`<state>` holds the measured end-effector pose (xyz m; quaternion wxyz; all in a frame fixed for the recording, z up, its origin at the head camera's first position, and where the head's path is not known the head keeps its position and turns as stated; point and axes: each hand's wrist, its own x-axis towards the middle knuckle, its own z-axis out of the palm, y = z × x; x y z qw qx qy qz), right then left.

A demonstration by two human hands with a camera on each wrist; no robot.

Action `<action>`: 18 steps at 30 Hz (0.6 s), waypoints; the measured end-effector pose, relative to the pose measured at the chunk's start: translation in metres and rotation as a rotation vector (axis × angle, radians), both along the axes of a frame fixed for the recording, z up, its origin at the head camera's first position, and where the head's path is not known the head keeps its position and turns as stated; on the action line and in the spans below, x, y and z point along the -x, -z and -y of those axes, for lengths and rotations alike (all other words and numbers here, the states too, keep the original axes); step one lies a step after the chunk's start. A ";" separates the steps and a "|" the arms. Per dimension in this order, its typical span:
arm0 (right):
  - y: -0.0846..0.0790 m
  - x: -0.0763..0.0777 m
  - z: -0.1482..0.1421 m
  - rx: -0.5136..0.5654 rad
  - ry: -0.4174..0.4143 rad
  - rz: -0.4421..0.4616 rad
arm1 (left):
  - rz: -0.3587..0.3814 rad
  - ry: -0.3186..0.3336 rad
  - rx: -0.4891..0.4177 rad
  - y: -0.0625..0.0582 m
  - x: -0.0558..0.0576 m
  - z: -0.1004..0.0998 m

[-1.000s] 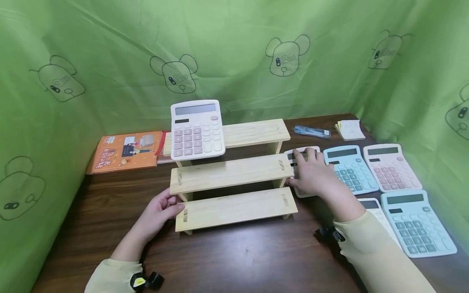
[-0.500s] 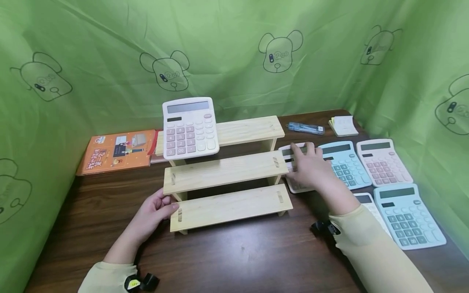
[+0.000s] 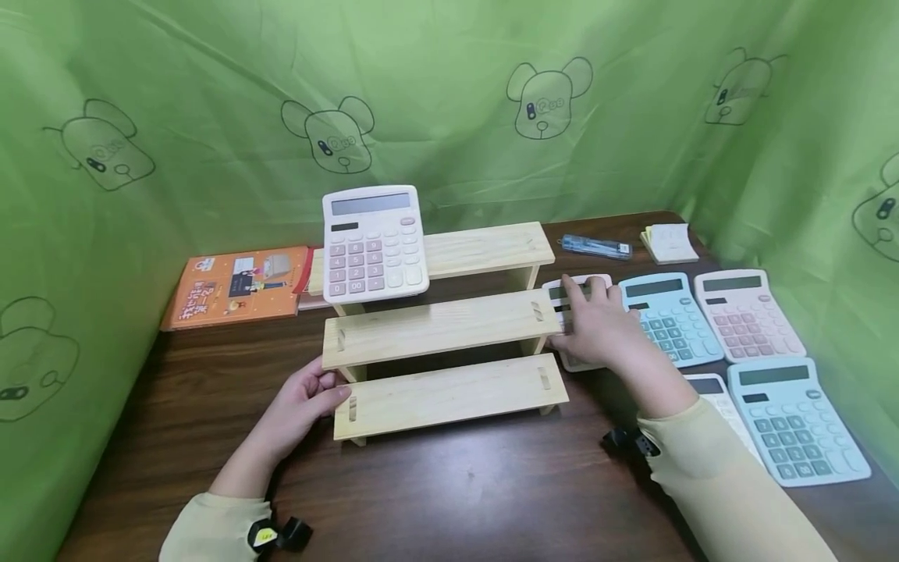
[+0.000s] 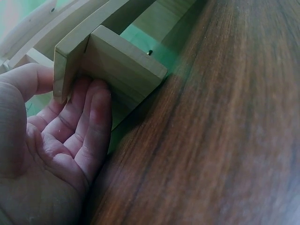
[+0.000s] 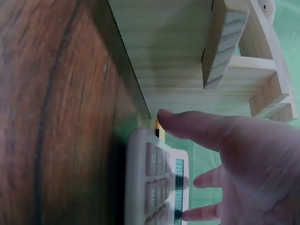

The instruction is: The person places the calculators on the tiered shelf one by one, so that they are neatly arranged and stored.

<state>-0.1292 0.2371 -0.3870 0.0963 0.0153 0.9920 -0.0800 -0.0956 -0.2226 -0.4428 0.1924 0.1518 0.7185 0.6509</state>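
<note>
A three-step wooden shelf rack stands on the table, with a white calculator with pinkish keys propped on its top step. My left hand grips the left end of the lowest board. In the left wrist view, that hand's thumb lies on top of the board and the fingers tuck beneath it, by the leg. At the rack's right side, my right hand lies over another white calculator, partly hiding it. Its fingers are spread near the display, and the thumb extends toward the rack.
Right of that hand lie a blue calculator, a white and pink one, a second blue calculator and a partly covered white one. Behind are a blue translucent case and a notepad. An orange book lies left.
The camera view shifts slightly back and forth. Both hands keep nearly the same places at the rack and over the calculator.
</note>
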 end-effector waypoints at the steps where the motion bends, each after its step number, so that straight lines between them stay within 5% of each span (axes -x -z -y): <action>1: 0.000 0.000 0.000 -0.001 -0.002 -0.001 | 0.000 0.000 0.000 0.000 0.000 0.000; 18: 0.003 0.001 -0.002 0.001 0.033 -0.034 | 0.008 -0.014 0.032 0.000 0.000 0.001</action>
